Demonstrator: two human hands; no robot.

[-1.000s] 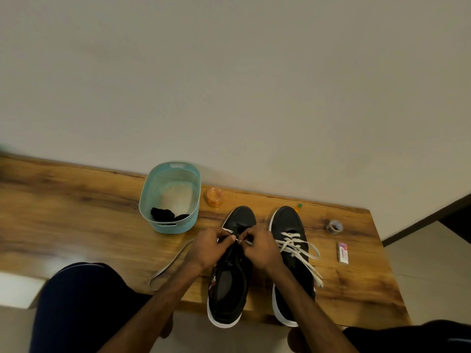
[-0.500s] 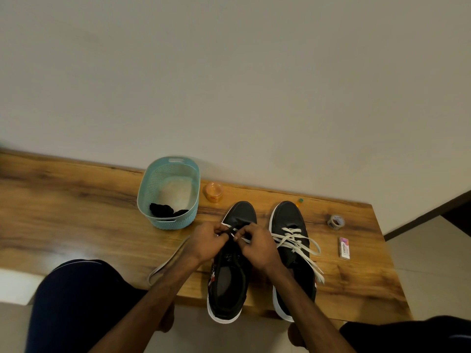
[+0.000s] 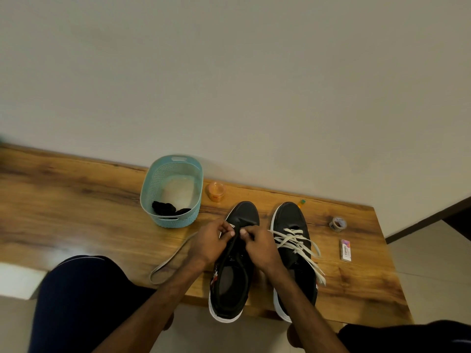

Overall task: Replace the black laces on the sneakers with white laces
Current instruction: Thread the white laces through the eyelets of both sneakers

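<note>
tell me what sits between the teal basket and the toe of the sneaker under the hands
A small orange jar, on the wood right beside the basket; head view shows it.

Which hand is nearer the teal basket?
Left. The left hand sits just right of the basket, over the unlaced sneaker; the right hand is farther right, next to the laced sneaker. Both pinch the white lace.

Your wooden table (image 3: 76, 212) carries, left to right: a teal basket (image 3: 165, 221), an orange jar (image 3: 216, 191) just beside it, a white lace (image 3: 173, 256), two black sneakers (image 3: 244, 212) with heels overhanging the near edge, a tape roll (image 3: 339, 223), a boxed eraser (image 3: 346, 250)
</note>
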